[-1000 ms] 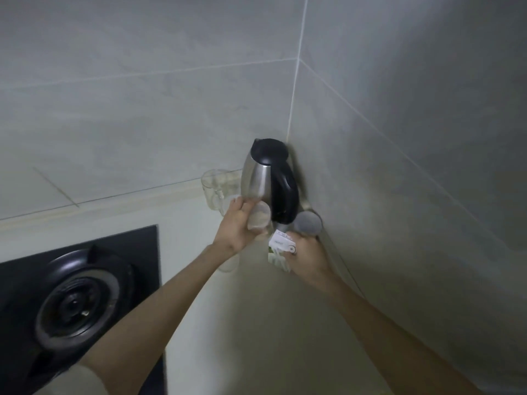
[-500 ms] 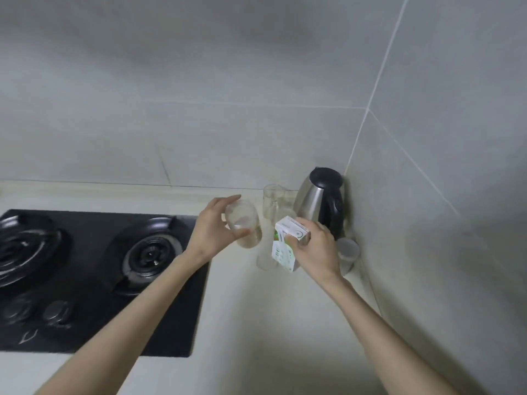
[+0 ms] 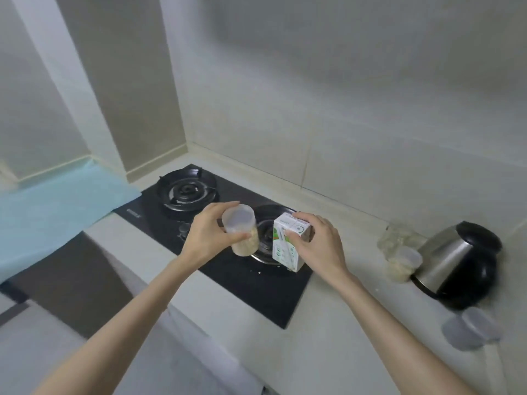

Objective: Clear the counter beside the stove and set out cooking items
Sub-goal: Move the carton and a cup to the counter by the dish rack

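My left hand (image 3: 206, 238) grips a clear plastic jar (image 3: 242, 230) with a translucent lid and pale grains inside. It is held above the black gas stove (image 3: 228, 269). Beside it my right hand (image 3: 319, 246) holds a small white and green carton (image 3: 286, 243) from its right side, over the stove's right burner. Both items are lifted off the pale counter (image 3: 342, 323).
A steel and black kettle (image 3: 462, 263) stands at the right by the wall. Next to it are a second grain jar (image 3: 402, 263), a glass jar (image 3: 395, 238) behind it, and a small lidded tub (image 3: 470, 329). A light blue cloth (image 3: 51, 212) covers the counter at the left.
Both hands lifted the jar and the carton away from the kettle corner and carried them left, over the stove. The view swung left with them.
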